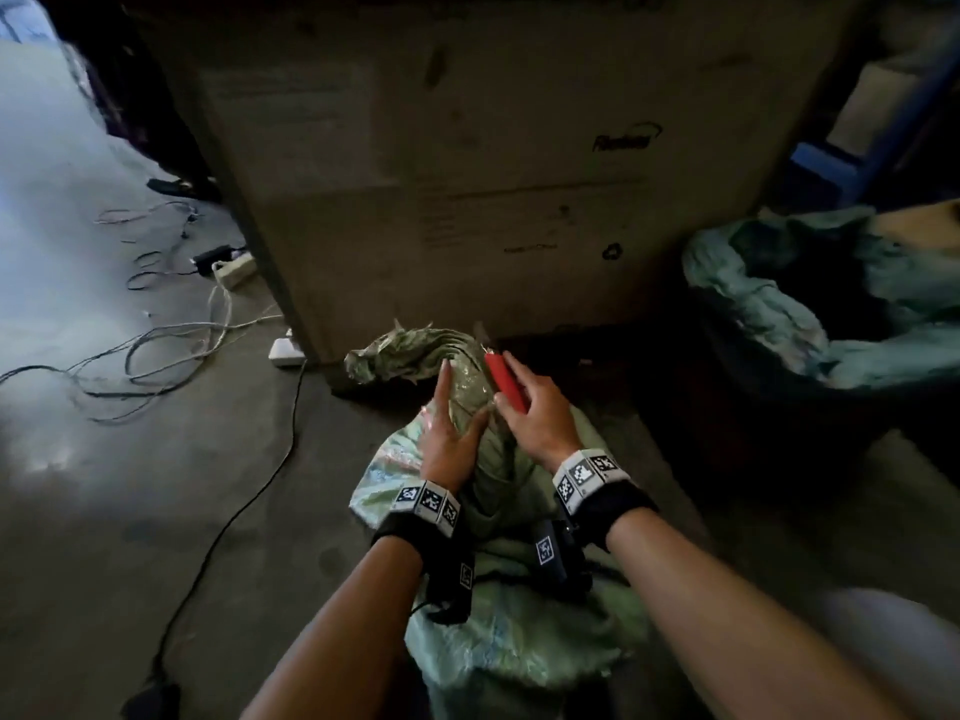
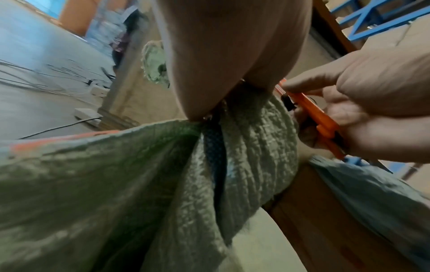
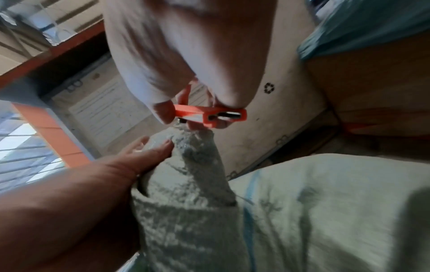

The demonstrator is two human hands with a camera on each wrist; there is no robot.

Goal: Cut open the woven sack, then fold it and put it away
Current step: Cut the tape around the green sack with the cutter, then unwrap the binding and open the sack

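A pale green woven sack [image 1: 519, 641] lies full on the concrete floor between my forearms, its gathered neck [image 1: 467, 376] pointing at a cardboard box. My left hand [image 1: 449, 428] rests against the left side of the neck with fingers straight and thumb spread; the right wrist view shows that left hand [image 3: 130, 162] flat on the weave. My right hand [image 1: 535, 413] grips a red utility knife [image 1: 506, 381], blade tip just past the neck's right side. From the left wrist, the knife [image 2: 318, 117] sits in curled fingers [image 2: 377, 103] beside the bunched sack [image 2: 251, 147].
A tall cardboard box [image 1: 493, 148] stands right behind the sack's neck. Cables, a power strip [image 1: 234, 267] and a white adapter [image 1: 283, 350] lie on the floor at left. At right is a bin lined with a teal bag [image 1: 831, 314], with a blue rack [image 1: 831, 168] behind.
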